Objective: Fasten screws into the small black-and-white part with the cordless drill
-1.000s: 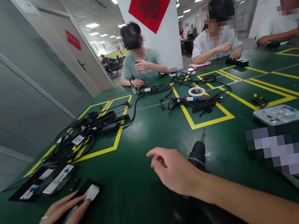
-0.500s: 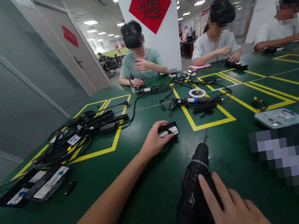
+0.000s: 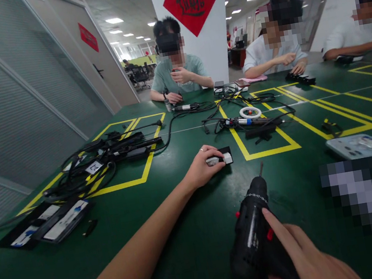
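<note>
My left hand [image 3: 206, 164] grips a small black box [image 3: 227, 155] with white pieces inside, low over the green table [image 3: 179, 226]. A black power drill [image 3: 252, 228] lies on its side at the lower middle, its thin bit pointing away from me, to the right of my left forearm. My right hand [image 3: 308, 252] is at the drill's right side, with the index finger stretched along the body and the thumb near the handle. How far the other fingers wrap round the handle is hidden.
Tangled black cables [image 3: 117, 155] and two flat black trays [image 3: 66, 221] lie at the left. Beyond my left hand are a white ring [image 3: 250, 112] and more cables. A pale blue case [image 3: 360, 145] sits at the right. People sit across the table.
The view has shifted slightly. My right hand has moved down and right along the drill, and its fingers lie more at the handle side. My left hand still holds the box.
</note>
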Motion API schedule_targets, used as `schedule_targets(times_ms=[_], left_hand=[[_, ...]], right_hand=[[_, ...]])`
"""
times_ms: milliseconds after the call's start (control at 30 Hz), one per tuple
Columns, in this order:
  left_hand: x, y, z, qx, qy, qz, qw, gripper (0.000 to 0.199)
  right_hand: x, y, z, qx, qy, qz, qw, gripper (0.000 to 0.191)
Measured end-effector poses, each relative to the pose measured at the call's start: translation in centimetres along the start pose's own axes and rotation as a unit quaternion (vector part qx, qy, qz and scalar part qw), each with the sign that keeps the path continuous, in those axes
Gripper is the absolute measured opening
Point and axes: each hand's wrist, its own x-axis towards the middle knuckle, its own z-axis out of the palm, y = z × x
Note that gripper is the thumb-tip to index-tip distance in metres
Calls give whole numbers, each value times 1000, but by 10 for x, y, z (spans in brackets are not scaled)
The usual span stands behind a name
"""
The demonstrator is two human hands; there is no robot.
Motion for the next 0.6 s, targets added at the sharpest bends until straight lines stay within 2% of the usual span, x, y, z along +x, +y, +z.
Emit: schedule_targets(times_ms=[67, 133, 200, 267, 333, 367, 433, 500, 600], left_hand=[[1, -1, -1, -7, -4, 11, 1000, 19], [2, -1, -2, -15, -11, 19, 1000, 18], [2, -1, -4, -20, -16, 23, 999, 19], [3, -2, -5, -25, -20, 24, 999, 20], [3, -2, -6, -28, -23, 25, 999, 21], [3, -2, -6, -29, -26, 25, 999, 21], [3, -2, -7, -30, -28, 24, 999, 21], [3, -1, -7, -29, -28, 24, 999, 21], [3, 1, -7, -27, -33, 31, 999, 20]], right_hand=[[-1, 9, -8, 60, 28, -11, 998, 81], [0, 13, -21, 126, 86, -35, 988, 80], [4, 11, -38, 175, 138, -19, 975, 76], [11, 5, -55, 249, 200, -24, 947, 68], [19, 1, -68, 310, 243, -4, 919, 41], [23, 0, -72, 336, 242, 1, 910, 29], [29, 2, -75, 348, 233, -30, 908, 19], [31, 9, -72, 329, 228, -59, 914, 19], [27, 26, -64, 276, 192, -21, 942, 29]])
